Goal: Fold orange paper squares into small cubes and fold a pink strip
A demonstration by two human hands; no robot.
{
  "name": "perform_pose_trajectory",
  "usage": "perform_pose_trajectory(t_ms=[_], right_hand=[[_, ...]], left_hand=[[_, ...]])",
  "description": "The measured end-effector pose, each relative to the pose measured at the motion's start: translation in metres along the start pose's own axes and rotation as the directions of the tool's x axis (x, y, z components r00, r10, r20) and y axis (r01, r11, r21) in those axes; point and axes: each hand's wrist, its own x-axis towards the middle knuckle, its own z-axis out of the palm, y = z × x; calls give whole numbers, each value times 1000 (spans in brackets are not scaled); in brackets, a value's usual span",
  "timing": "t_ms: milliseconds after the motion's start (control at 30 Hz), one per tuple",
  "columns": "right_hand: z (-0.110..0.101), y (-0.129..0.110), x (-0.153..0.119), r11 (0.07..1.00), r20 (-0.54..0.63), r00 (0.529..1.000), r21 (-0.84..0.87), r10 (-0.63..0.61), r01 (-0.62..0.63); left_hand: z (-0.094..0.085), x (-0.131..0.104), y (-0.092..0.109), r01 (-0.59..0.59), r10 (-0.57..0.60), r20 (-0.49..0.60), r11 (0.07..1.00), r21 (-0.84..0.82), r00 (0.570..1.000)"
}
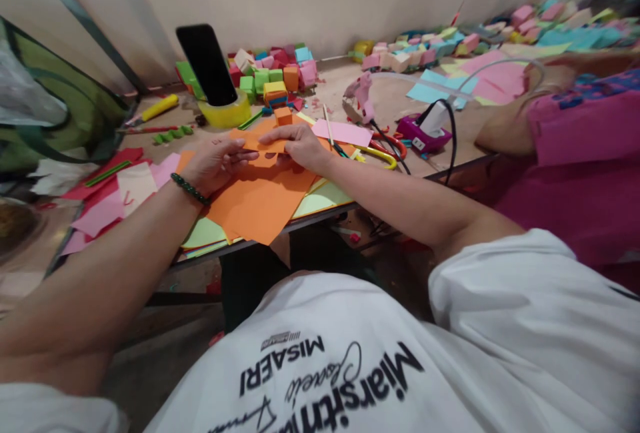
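A small piece of orange paper (264, 144) is stretched between my two hands over the table's front part. My left hand (219, 161) pinches its left end, and a dark beaded bracelet circles that wrist. At the other end my right hand (300, 146) grips it between thumb and fingers. Beneath them lies a large orange paper sheet (265, 203) on top of pale green sheets (320, 199). Just beyond the hands sits a small orange paper cube (283, 117). Scissors with yellow handles (377, 155) rest to the right, partly under a pink paper strip (343, 132).
A phone (207, 63) leans upright in a yellow tape roll (226, 111). Behind are many coloured paper cubes (263, 79). A pink glue gun (361, 96) and a purple power socket (425, 136) with cables stand right. Another person's arm (505, 133) rests at the right edge.
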Motion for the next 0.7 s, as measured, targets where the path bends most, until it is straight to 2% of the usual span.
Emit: perform_pose_trajectory(t_ms=[300,500,700], right_hand=[[-1,0,1,1000,20,999,11,-25,25],[-3,4,3,999,35,999,48,-26,24],[-5,4,2,999,60,997,24,-50,48]], left_hand=[[-2,3,-1,10,-10,-10,1000,14,1000],[-2,2,-1,-12,12,14,1000,21,1000],[-3,3,-1,21,-21,48,1000,17,999]])
